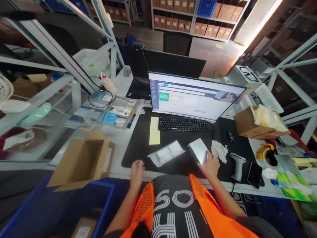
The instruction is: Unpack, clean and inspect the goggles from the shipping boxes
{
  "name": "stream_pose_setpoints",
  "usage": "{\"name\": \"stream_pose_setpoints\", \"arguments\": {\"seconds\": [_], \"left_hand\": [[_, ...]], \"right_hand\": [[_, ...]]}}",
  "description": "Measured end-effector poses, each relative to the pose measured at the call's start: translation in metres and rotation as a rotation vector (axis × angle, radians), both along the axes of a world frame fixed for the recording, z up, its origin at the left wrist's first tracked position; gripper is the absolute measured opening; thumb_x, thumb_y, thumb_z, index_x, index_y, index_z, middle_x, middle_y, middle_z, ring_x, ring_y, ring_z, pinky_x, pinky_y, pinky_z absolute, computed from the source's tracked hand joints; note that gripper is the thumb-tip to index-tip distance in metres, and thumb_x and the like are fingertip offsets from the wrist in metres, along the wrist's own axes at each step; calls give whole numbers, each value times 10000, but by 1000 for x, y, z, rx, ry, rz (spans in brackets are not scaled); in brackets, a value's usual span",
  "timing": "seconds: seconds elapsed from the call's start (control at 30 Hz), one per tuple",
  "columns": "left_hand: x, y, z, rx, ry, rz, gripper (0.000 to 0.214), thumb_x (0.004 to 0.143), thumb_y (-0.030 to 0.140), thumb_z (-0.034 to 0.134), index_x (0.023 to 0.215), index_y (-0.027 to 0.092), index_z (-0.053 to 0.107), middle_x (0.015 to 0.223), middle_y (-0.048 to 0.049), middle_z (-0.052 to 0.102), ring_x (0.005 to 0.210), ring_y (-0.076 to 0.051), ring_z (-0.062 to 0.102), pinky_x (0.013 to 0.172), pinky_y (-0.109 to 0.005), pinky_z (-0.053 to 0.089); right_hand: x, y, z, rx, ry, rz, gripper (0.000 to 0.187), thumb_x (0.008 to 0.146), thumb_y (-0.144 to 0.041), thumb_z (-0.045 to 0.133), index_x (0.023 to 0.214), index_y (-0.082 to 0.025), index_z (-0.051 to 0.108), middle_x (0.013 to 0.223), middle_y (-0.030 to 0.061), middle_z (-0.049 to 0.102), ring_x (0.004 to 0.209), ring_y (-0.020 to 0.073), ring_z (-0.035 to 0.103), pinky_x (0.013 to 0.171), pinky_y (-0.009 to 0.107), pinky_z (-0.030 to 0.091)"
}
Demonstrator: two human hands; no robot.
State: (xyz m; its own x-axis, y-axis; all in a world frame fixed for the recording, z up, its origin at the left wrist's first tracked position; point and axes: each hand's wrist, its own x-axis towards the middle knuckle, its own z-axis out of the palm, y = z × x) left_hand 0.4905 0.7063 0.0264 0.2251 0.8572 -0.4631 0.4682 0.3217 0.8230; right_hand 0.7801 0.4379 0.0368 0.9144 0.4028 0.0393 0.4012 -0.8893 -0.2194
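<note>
One wide desk (119,137) carries a monitor (195,96) and an open cardboard box (79,162). The right hand (210,165) grips a silver box (198,149) over the black mat (138,145). The left hand (137,170) hovers open near a white bag (166,153). Held by one corner, the silver box could slip onto the scanner (237,165).

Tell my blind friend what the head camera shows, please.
At a desk, a person's right hand holds a silver box on a black mat, while the left hand hovers near a white bag. Behind them are a keyboard and a lit screen; an open carton sits at left.
</note>
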Motion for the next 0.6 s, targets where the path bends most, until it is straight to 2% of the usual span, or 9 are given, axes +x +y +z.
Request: {"name": "stream_pose_setpoints", "arguments": {"seconds": [0.07, 0.13, 0.2, 0.27, 0.37, 0.43, 0.5, 0.6], "left_hand": [[37, 7, -4, -3, 21, -86, 503, 900, 441, 617, 1295, 143, 524, 1116, -127, 674, 919, -229, 685, 805, -368, 546], [68, 16, -3, 3, 11, -176, 530, 712, 304, 784, 1184, 136, 610, 1127, -152, 680, 1043, -287, 658, 882, -378, 508], [86, 22, 4, -9, -37, -255, 467, 567, 139, 800, 1019, 151, 684, 1066, -128, 701, 1070, -309, 640, 934, -379, 475], [92, 24, 16, -31, -112, -311, 402, 509, 66, 755, 893, 176, 710, 985, -80, 712, 1042, -299, 638, 941, -364, 468], [84, 19, 44, -91, -256, -345, 396, 508, 106, 760, 893, 185, 711, 931, -40, 699, 960, -256, 644, 854, -321, 504], [78, 12, 69, -162, -372, -342, 474, 560, 198, 785, 1022, 178, 681, 928, -36, 689, 863, -214, 655, 751, -286, 522], [75, 4, 96, -230, -481, -332, 554, 613, 277, 791, 1133, 190, 620, 953, -36, 684, 786, -176, 657, 668, -253, 523], [74, -10, 133, -368, -699, -249, 540, 625, 251, 828, 1109, 200, 595, 991, -26, 679, 777, -143, 661, 655, -220, 536]], "right_hand": [[1, 0, -1, -5, -3, 15, 785, 734, -436, 739, 1419, -176, 457, 1315, 200, 513, 1157, 403, 507, 937, 520, 383], [2, -1, -2, -14, -8, 23, 811, 726, -438, 746, 1429, -168, 447, 1326, 215, 501, 1169, 414, 504, 942, 530, 387], [2, -3, -1, -19, -15, 40, 839, 717, -425, 758, 1438, -143, 434, 1341, 241, 482, 1193, 425, 496, 965, 544, 384], [2, -4, 1, -9, -47, 96, 844, 719, -393, 759, 1443, -125, 419, 1398, 269, 427, 1270, 448, 444, 1021, 590, 343], [-5, 4, 10, 89, -92, 343, 801, 758, -328, 726, 1467, -165, 389, 1512, 251, 317, 1395, 436, 327, 1095, 638, 274], [-13, 20, 19, 202, -41, 581, 818, 769, -303, 723, 1494, -210, 358, 1545, 206, 311, 1426, 391, 315, 1126, 602, 293], [-24, 45, 28, 319, 63, 758, 902, 739, -321, 766, 1520, -223, 324, 1545, 182, 352, 1434, 365, 334, 1159, 581, 286], [-38, 90, 41, 513, 309, 828, 962, 691, -391, 825, 1509, -211, 352, 1485, 174, 469, 1397, 357, 414, 1179, 588, 264]]}}
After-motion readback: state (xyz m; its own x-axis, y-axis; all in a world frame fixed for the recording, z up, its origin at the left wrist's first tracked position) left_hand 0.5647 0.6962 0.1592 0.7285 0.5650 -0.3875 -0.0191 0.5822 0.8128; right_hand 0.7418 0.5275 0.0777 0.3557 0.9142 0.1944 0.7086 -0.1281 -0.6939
